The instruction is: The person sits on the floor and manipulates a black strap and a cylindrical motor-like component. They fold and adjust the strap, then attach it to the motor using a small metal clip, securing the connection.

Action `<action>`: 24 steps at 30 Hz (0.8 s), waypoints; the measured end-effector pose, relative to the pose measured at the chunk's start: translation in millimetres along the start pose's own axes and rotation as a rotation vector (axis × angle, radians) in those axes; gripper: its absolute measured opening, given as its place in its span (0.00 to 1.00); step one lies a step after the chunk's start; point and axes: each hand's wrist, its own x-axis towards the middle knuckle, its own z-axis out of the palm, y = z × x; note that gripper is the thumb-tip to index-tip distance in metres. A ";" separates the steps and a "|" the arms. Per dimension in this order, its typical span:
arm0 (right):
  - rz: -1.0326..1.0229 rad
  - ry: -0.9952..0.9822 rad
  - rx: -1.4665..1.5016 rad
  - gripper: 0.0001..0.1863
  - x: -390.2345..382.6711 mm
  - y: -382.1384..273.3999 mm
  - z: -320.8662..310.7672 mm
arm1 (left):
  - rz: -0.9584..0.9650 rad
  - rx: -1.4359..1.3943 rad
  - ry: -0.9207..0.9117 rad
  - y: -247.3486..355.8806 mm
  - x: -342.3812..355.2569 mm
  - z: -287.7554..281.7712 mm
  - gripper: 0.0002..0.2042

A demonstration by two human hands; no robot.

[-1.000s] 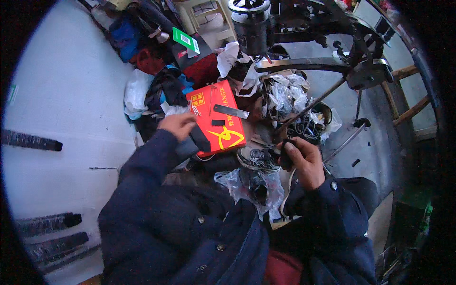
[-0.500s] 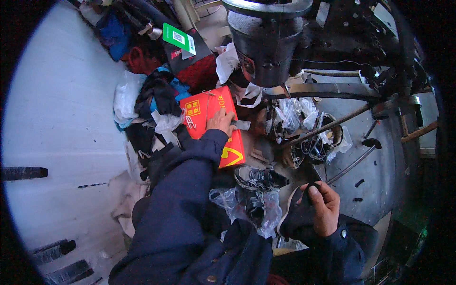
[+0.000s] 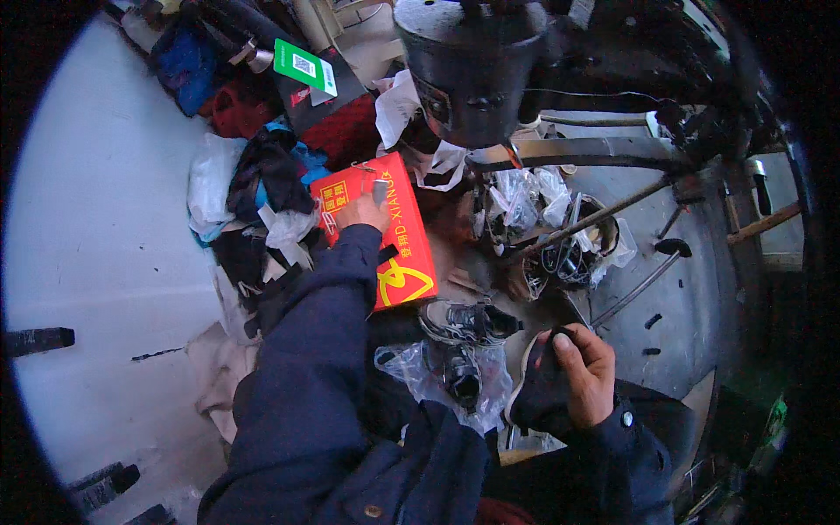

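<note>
My left hand (image 3: 362,213) is over the red shoebox (image 3: 415,262), closed on a short grey metal strip (image 3: 380,192); a small black piece (image 3: 387,253) lies beside it on the lid. My right hand (image 3: 588,378) grips a black shoe (image 3: 538,394) with a pale sole edge, thumb on its dark upper part. Between box and right hand sit a grey-black sneaker (image 3: 464,322) and a second shoe (image 3: 461,376) on clear plastic.
A black machine (image 3: 472,87) with metal bars overhangs the upper right. Bagged items and cables (image 3: 569,245) lie beneath it. Cloth scraps (image 3: 262,175) and a green card (image 3: 302,66) are at upper left, beside a white surface (image 3: 96,219) with black brushes or strips (image 3: 39,341).
My left hand has moved up and right onto the shoebox and taken hold of the metal strip, which now stands turned. My right hand has shifted down and right; the view has shifted too.
</note>
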 end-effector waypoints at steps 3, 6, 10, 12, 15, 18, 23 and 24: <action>-0.009 -0.004 0.016 0.12 -0.7 -1.6 0.2 | -0.009 0.046 0.005 -10.4 -1.5 -3.8 0.23; -0.067 0.001 -0.013 0.12 2.5 -1.4 -3.0 | -0.007 0.011 0.024 -12.5 -10.1 -12.7 0.20; -0.120 0.044 0.092 0.13 4.8 2.1 -12.1 | 0.100 -0.183 0.099 1.3 -42.5 -13.9 0.17; -0.155 0.041 0.114 0.14 6.1 1.6 -16.3 | 0.178 -0.290 0.139 12.7 -67.3 -6.9 0.16; -0.164 0.046 0.195 0.15 2.0 -3.7 -20.7 | 0.299 -0.392 -0.024 35.7 -128.5 17.7 0.13; -0.155 0.084 0.265 0.15 -3.9 -9.0 -18.9 | 0.419 -0.474 -0.190 52.5 -207.3 42.7 0.10; -0.207 0.027 0.335 0.13 -21.9 -15.4 -26.2 | 0.394 -0.335 -0.409 65.9 -269.4 53.0 0.09; -0.222 0.043 0.335 0.13 -24.3 -15.7 -26.9 | 0.402 -0.367 -0.350 67.6 -269.6 52.1 0.09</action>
